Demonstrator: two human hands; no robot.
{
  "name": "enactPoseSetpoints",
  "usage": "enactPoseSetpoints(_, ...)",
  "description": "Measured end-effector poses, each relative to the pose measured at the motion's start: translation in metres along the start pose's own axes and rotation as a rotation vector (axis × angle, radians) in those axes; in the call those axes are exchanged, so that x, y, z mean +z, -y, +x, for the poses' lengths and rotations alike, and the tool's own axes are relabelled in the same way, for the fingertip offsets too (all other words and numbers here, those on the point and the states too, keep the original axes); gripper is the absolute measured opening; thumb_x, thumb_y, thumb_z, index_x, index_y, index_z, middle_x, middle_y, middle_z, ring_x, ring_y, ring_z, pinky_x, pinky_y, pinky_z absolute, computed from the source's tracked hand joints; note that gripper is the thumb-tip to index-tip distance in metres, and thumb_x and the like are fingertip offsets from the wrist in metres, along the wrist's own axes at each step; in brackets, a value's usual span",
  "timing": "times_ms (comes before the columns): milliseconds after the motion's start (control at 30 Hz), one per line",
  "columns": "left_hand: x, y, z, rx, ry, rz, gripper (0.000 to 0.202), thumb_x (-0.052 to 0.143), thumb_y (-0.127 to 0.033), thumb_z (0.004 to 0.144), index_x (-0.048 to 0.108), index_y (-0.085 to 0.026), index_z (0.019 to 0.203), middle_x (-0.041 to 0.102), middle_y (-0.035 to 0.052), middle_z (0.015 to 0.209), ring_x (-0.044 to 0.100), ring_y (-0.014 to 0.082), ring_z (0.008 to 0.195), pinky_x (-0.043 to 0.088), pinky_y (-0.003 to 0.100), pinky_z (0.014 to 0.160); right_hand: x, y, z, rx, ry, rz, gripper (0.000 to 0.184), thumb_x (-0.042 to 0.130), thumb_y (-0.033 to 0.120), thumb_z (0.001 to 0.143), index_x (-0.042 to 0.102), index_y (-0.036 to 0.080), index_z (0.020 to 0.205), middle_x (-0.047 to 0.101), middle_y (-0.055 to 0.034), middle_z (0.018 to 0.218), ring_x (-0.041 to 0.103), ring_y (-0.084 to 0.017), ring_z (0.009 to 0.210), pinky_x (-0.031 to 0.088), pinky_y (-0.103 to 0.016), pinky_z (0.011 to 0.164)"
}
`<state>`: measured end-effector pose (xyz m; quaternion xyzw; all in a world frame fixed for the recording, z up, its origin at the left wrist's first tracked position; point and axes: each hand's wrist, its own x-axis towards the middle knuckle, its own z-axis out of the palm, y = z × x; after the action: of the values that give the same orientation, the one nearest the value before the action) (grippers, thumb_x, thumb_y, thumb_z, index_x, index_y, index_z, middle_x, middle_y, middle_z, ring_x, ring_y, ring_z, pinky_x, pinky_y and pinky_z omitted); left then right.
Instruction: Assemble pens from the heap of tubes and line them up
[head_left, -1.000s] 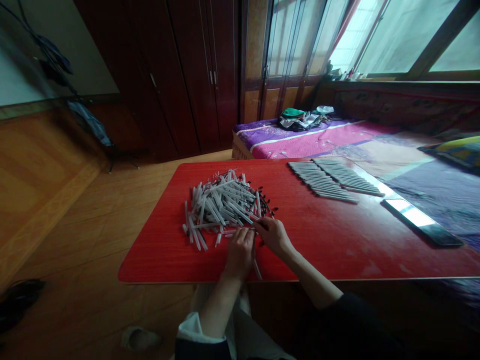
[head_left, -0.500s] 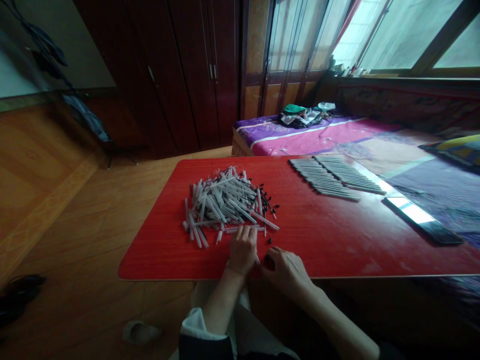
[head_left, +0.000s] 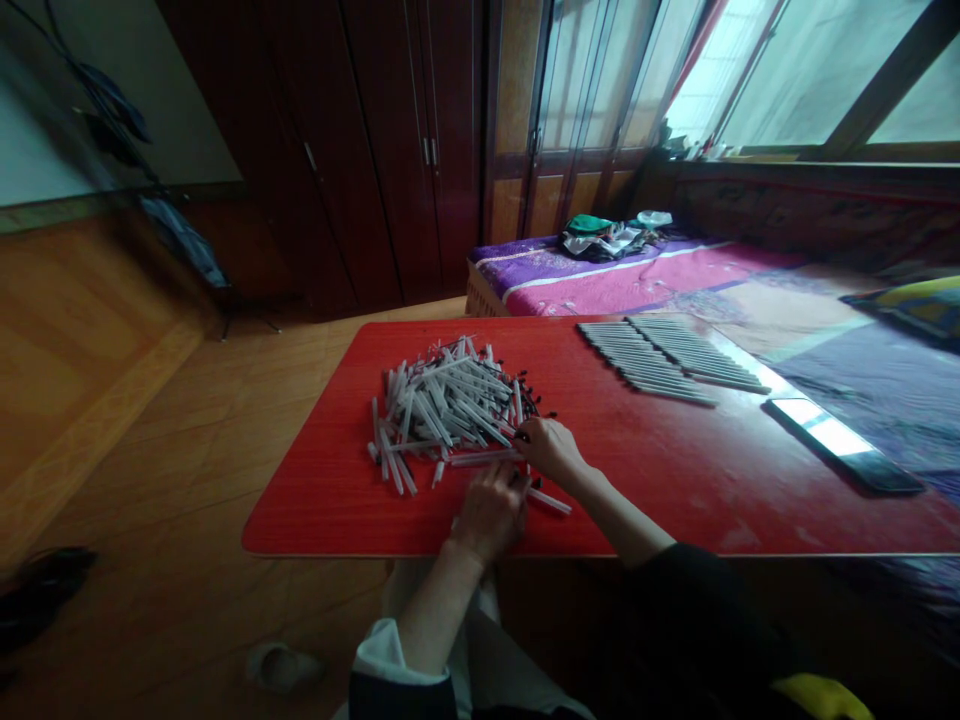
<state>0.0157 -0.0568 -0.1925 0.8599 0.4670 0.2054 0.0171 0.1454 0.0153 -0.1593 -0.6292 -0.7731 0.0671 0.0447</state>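
Observation:
A heap of white plastic tubes (head_left: 442,410) mixed with small black caps lies on the red table (head_left: 660,470). My left hand (head_left: 491,512) rests near the table's front edge with its fingers curled round a white tube (head_left: 551,501) that sticks out to the right. My right hand (head_left: 551,448) reaches to the heap's right edge, fingertips pinched at a small black piece there. Another loose tube (head_left: 484,458) lies between my hands and the heap.
Two neat rows of finished tubes (head_left: 664,358) lie at the table's far right. A dark phone (head_left: 844,442) sits near the right edge. Beyond the table are a bed with purple and pink covers (head_left: 600,275), dark wardrobes and windows.
My right hand moved from the front edge back up to the heap's right side. My left hand slid slightly toward me, and a tube now sticks out from it.

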Motion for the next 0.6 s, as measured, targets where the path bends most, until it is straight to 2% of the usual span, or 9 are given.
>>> enactPoseSetpoints(233,0.005,0.001,0.000,0.003,-0.038,0.056,0.016,0.046,-0.018,0.086,0.060,-0.021,0.092,0.059,0.0079,0.091,0.053,0.0214,0.085,0.045,0.032,0.069,0.002,0.010,0.020,0.019,0.064,-0.039,0.023,0.049,0.021,0.076,0.068,0.013,0.086,0.069,-0.0155,0.088,0.064,-0.023,0.084,0.042,-0.026,0.067)
enactPoseSetpoints(367,0.010,0.004,0.000,-0.028,-0.035,0.093,0.014,0.047,-0.016,0.085,0.058,-0.019,0.092,0.060,0.0078,0.092,0.054,0.0217,0.084,0.045,0.033,0.069,-0.004,0.003,0.019,0.044,0.004,0.035,0.025,0.050,0.030,0.076,0.069,0.015,0.080,0.069,-0.0126,0.081,0.064,-0.022,0.079,0.042,-0.025,0.063)
enactPoseSetpoints(467,0.011,0.005,0.000,-0.061,-0.037,0.068,0.014,0.047,-0.015,0.085,0.056,-0.019,0.095,0.060,0.0071,0.093,0.055,0.0221,0.086,0.045,0.033,0.072,-0.012,-0.010,0.012,0.123,-0.159,0.264,0.022,0.053,0.031,0.070,0.068,0.014,0.068,0.067,-0.0080,0.065,0.063,-0.020,0.066,0.040,-0.024,0.055)
enactPoseSetpoints(533,0.012,0.006,0.001,-0.102,-0.064,0.046,0.015,0.046,-0.016,0.086,0.055,-0.019,0.098,0.060,0.0066,0.092,0.055,0.0222,0.087,0.046,0.034,0.073,-0.017,-0.021,0.002,0.198,-0.287,0.564,0.020,0.053,0.029,0.068,0.064,0.013,0.064,0.062,-0.0049,0.055,0.059,-0.016,0.053,0.038,-0.023,0.048)
enactPoseSetpoints(600,0.012,0.007,0.001,-0.148,-0.111,0.024,0.016,0.045,-0.015,0.087,0.053,-0.019,0.100,0.061,0.0063,0.093,0.055,0.0218,0.088,0.046,0.034,0.075,-0.018,-0.031,-0.011,0.273,-0.407,0.964,0.018,0.055,0.030,0.067,0.060,0.013,0.064,0.059,-0.0020,0.051,0.052,-0.012,0.042,0.036,-0.021,0.039)
